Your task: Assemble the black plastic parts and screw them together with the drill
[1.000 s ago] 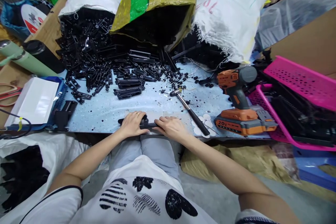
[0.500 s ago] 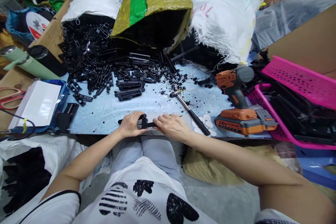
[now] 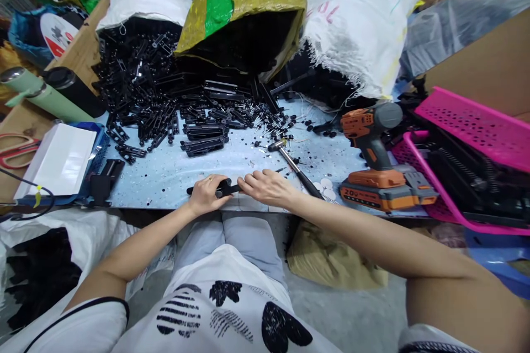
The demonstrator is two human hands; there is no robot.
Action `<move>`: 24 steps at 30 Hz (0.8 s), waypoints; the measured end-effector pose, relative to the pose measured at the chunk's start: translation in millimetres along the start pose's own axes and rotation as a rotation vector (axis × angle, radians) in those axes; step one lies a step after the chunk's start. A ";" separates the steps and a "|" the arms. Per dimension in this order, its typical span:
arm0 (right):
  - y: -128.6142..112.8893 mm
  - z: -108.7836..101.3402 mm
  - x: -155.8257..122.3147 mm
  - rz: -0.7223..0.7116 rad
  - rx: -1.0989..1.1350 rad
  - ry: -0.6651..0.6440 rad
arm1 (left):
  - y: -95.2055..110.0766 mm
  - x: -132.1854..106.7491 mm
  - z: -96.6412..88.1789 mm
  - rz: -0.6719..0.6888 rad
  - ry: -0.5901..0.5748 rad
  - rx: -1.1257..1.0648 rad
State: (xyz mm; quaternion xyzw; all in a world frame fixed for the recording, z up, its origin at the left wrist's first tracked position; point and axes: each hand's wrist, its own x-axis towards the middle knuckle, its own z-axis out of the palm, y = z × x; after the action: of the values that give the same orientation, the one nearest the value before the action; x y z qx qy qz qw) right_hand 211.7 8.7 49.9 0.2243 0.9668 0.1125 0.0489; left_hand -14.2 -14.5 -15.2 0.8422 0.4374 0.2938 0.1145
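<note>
At the front edge of the table, my left hand (image 3: 206, 194) is closed round a black plastic part (image 3: 224, 190) with a rounded end. My right hand (image 3: 265, 187) grips the other side of this long part, its fingers curled over the top. Much of the part is hidden under both hands, so its exact kind does not show. A hammer (image 3: 296, 168) with a black handle lies just right of my right hand. Beyond my hands, several long black parts (image 3: 202, 145) lie side by side.
An orange cordless drill (image 3: 372, 160) stands at the right, beside a pink basket (image 3: 455, 198) of black parts. Small black pieces (image 3: 141, 77) heap before open sacks at the back. On the left are a white box (image 3: 56, 162), scissors (image 3: 19, 149) and a green bottle (image 3: 62, 102).
My right hand has moved slightly up and left, and the right end of the black part has tilted up with it. My left hand stays nearly in place.
</note>
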 end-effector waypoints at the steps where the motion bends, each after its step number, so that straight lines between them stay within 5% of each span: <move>1: 0.9 -0.3 0.5 0.034 -0.004 -0.001 | 0.4 0.3 0.6 -0.016 0.010 0.006; 6: 7.0 6.7 -1.7 -0.014 0.057 0.007 | 2.5 -3.7 -0.4 -0.026 -0.062 0.001; 9: 7.2 27.5 -12.6 0.054 0.147 0.007 | 5.6 5.9 -0.3 -0.029 -0.212 0.024; 12: 1.8 54.6 -31.6 0.189 0.241 0.054 | 6.3 45.8 14.4 0.029 -0.327 0.023; 16: 14.5 74.3 -49.0 0.282 0.326 0.120 | -1.7 131.6 57.9 -0.020 -0.298 0.069; 18: 41.6 79.2 -46.5 0.490 0.344 0.186 | -5.5 164.2 77.5 -0.040 -0.336 0.064; 20: 79.7 87.0 -38.5 0.847 0.342 0.265 | -7.0 176.9 85.8 -0.052 -0.344 0.055; 22: 118.7 99.0 -30.2 1.117 0.374 0.280 | -8.0 167.9 78.3 -0.064 -0.315 0.055; 24: 147.7 111.7 -25.9 1.193 0.443 0.257 | -11.2 140.7 55.8 -0.086 -0.267 0.068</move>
State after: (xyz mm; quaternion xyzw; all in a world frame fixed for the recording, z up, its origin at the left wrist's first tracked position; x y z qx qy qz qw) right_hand 313.6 148.1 -21.9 0.7122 0.6747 -0.0558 -0.1855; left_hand 74.2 108.8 -9.4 0.8577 0.4634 0.1591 0.1557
